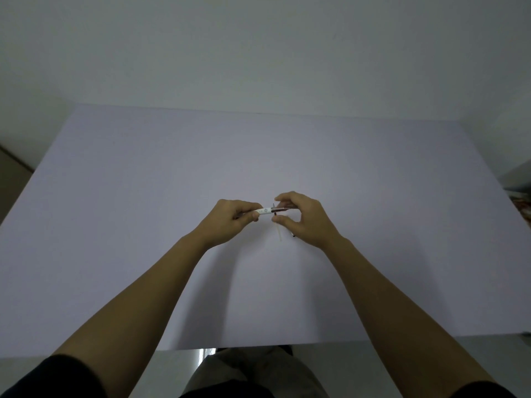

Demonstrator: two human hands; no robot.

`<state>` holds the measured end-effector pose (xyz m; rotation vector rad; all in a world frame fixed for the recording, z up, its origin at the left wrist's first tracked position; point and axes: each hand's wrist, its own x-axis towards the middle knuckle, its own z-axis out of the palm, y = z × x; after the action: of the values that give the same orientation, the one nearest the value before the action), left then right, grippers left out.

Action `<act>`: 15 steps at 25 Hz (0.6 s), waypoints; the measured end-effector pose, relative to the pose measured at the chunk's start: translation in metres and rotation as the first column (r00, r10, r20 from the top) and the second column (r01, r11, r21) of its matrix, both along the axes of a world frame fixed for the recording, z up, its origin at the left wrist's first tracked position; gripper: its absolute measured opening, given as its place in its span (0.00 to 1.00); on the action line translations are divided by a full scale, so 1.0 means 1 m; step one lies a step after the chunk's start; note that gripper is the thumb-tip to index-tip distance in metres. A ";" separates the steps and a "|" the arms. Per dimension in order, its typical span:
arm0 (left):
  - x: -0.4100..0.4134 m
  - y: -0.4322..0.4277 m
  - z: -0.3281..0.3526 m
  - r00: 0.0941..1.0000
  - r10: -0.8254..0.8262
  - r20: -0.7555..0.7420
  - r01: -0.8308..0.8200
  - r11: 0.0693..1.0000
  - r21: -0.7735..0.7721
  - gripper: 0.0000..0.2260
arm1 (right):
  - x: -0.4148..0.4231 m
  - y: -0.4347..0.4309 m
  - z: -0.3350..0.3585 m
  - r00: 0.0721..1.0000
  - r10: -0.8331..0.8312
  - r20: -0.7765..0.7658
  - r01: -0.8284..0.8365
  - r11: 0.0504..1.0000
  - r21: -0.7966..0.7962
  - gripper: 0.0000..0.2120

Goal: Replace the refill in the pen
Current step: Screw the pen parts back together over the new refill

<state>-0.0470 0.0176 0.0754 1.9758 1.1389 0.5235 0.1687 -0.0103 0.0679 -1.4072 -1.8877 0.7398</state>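
With the left hand (234,218) pinching the slim white plastic pen barrel (265,211) and the right hand (301,218) gripping its dark tip section (280,209), best twist gently, keeping both aligned

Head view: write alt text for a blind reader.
Two hands hold a white pen level above a pale table, left hand gripping the barrel, right hand at its darker end. A thin pale refill lies below.

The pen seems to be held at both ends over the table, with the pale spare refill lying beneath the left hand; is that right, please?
Not quite: the head view shows the pale refill lying beneath the right hand, not the left hand. The rest holds: both hands hold the pen at its ends over the table.
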 end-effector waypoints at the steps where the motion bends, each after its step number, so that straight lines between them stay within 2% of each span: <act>1: 0.000 0.000 0.000 1.000 -0.003 -0.004 0.003 1.000 0.005 0.08 | 0.000 0.000 0.000 1.000 0.005 0.001 -0.005 1.000 0.030 0.07; 3: 0.001 0.000 0.001 1.000 -0.013 -0.012 0.013 0.999 0.031 0.08 | -0.002 0.000 0.002 1.000 0.000 0.021 -0.001 0.999 0.046 0.05; 7: 0.003 -0.003 0.005 0.998 -0.055 -0.026 0.059 0.985 0.163 0.08 | -0.005 0.006 0.004 0.995 -0.052 0.088 0.061 0.992 -0.109 0.19; 8: 0.003 -0.003 0.005 0.999 -0.048 -0.019 0.050 0.983 0.174 0.09 | -0.005 0.006 0.005 0.997 -0.054 0.062 0.063 0.986 -0.152 0.19; 10: 0.002 -0.003 0.005 1.000 -0.021 -0.014 0.023 0.985 0.169 0.09 | -0.004 0.005 0.007 1.000 -0.017 0.015 0.019 0.984 -0.175 0.09; 15: 0.002 -0.002 0.006 1.000 -0.005 0.008 0.004 0.991 0.135 0.08 | -0.001 0.004 0.008 0.998 0.033 0.060 -0.036 0.998 0.042 0.04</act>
<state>-0.0453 0.0155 0.0812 2.0890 1.1196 0.6203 0.1682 -0.0063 0.0761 -1.3865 -1.9662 0.6768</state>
